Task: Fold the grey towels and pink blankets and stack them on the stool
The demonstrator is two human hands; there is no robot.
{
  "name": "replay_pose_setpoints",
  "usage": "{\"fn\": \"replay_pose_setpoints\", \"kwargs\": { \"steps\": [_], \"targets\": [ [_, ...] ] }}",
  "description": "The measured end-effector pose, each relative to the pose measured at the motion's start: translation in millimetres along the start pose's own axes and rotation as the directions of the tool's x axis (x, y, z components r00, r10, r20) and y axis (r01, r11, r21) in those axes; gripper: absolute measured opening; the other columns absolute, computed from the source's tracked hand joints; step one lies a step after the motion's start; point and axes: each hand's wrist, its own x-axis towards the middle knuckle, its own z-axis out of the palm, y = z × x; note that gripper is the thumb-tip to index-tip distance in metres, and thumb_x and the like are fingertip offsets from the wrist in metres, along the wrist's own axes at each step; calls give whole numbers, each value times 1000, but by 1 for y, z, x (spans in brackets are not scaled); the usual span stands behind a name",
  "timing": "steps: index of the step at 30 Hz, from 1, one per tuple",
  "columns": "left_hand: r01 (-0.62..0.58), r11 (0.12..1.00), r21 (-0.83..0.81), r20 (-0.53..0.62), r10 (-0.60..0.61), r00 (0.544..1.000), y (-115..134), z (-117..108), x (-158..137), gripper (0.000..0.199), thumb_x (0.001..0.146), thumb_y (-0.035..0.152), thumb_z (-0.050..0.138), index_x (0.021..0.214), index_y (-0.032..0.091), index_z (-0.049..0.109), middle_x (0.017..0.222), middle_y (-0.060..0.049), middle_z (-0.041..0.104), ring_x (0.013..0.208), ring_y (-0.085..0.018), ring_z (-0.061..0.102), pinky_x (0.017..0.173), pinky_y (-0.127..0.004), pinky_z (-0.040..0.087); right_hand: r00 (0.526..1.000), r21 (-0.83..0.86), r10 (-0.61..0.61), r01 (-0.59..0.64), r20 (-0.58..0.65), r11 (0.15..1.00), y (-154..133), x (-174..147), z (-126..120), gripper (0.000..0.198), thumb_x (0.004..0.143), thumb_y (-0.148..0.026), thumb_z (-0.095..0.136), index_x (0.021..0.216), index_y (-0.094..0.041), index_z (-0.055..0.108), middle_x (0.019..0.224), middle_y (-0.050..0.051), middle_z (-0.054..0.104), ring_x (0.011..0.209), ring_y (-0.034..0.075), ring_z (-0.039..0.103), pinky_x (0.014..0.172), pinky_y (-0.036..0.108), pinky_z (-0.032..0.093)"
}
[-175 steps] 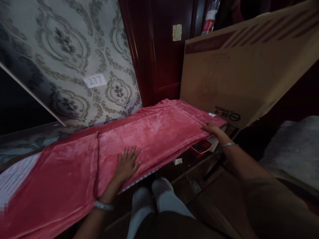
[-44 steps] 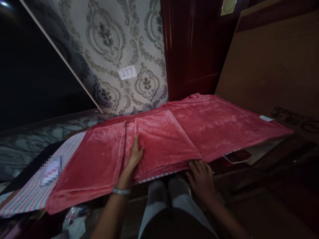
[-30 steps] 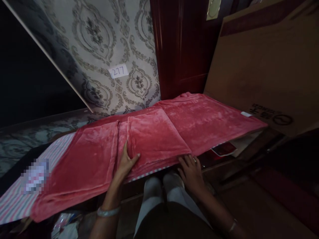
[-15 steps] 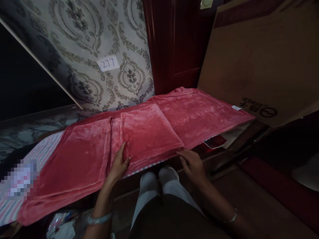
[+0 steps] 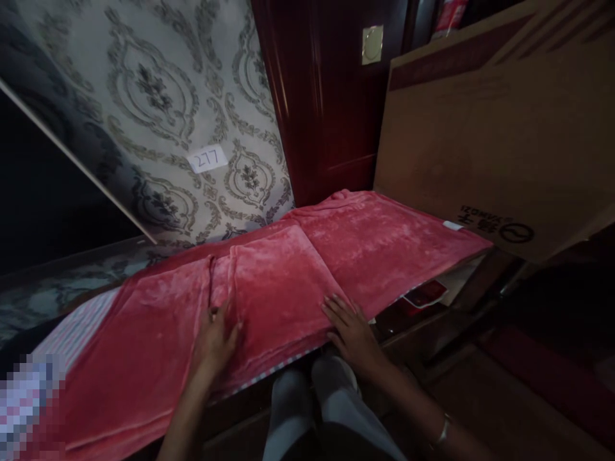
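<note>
A pink plush blanket lies spread lengthwise, with folded panels at its left and middle and a flatter stretch at the right. My left hand rests at the narrow gap between the left and middle panels. Its thumb is apart from its fingers, which bend slightly on the cloth, and it appears to hold nothing. My right hand lies flat with fingers spread over the front right corner of the middle panel. A small white tag shows near the blanket's right edge.
A large cardboard box stands at the right behind the blanket. Patterned wallpaper bears a paper marked 277, beside a dark red door. Striped cloth lies at the left; a dark red item sits below the blanket's front edge.
My right hand has moved from the blanket's front edge up onto the middle panel and flattened. My left hand has shifted slightly left toward the gap. The camera view has tilted up.
</note>
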Motion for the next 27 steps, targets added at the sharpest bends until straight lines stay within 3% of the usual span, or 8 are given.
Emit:
{"fn": "replay_pose_setpoints", "kwargs": {
  "steps": [2, 3, 6, 8, 11, 14, 19, 27],
  "targets": [
    [-122, 992, 42, -25, 123, 992, 23, -2, 34, 52, 89, 41, 50, 133, 18, 62, 134, -17, 62, 119, -31, 64, 105, -51, 52, 999, -2, -9, 9, -46, 1000, -2, -1, 3, 67, 99, -24, 50, 163, -21, 27, 153, 11, 53, 145, 27, 44, 117, 55, 36],
    [-196, 980, 37, 23, 196, 980, 40, 1, 53, 49, 91, 40, 47, 132, 17, 63, 136, -16, 63, 124, -30, 61, 110, -50, 48, 998, -3, -8, 8, -67, 1000, -3, -1, 4, 69, 100, -24, 49, 163, -22, 24, 153, 11, 53, 144, 27, 44, 116, 56, 36],
    [-324, 946, -8, 295, 311, 903, 99, 27, 109, 53, 95, 38, 43, 140, 14, 57, 147, -15, 57, 139, -27, 51, 120, -45, 38, 994, -6, -3, 2, -114, 1000, -6, -3, 10, 69, 101, -24, 48, 164, -23, 21, 152, 10, 53, 144, 27, 45, 116, 55, 36],
    [-350, 936, 45, 439, 296, 848, 135, 53, 143, 57, 96, 38, 45, 148, 15, 49, 158, -15, 46, 149, -25, 40, 123, -44, 32, 991, -4, -3, 3, -131, 1000, -6, -4, 13, 68, 101, -25, 49, 164, -23, 22, 152, 10, 53, 144, 27, 44, 117, 53, 35],
    [-278, 943, 184, 488, 158, 858, 166, 93, 184, 65, 98, 42, 43, 156, 14, 37, 167, -17, 28, 155, -30, 26, 125, -54, 25, 986, -22, -23, 20, -163, 1000, -5, -4, 15, 66, 101, -26, 48, 163, -21, 26, 152, 9, 53, 145, 25, 42, 119, 49, 31],
    [-207, 948, 240, 455, 79, 887, 170, 127, 206, 66, 99, 49, 37, 159, 20, 33, 169, -14, 21, 156, -35, 19, 123, -65, 19, 976, -72, -68, 54, -206, 996, -2, -2, 16, 61, 103, -24, 43, 162, -17, 29, 150, 8, 56, 147, 22, 40, 123, 44, 23],
    [-198, 925, 325, 354, 75, 932, 153, 163, 204, 67, 100, 53, 31, 161, 26, 30, 169, -10, 26, 156, -35, 22, 123, -66, 17, 946, -121, -182, 154, -268, 981, 6, 4, 16, 61, 107, -42, 38, 159, -10, 34, 139, 10, 65, 144, 23, 44, 125, 43, 17],
    [-168, 952, 257, 434, 42, 900, 151, 164, 206, 70, 99, 59, 26, 161, 27, 27, 170, -9, 22, 156, -32, 21, 124, -63, 17, 946, -125, -178, 149, -272, 981, 10, -1, 23, 60, 105, -39, 38, 160, -14, 34, 132, 9, 69, 129, 23, 58, 122, 40, 22]
  ]
}}
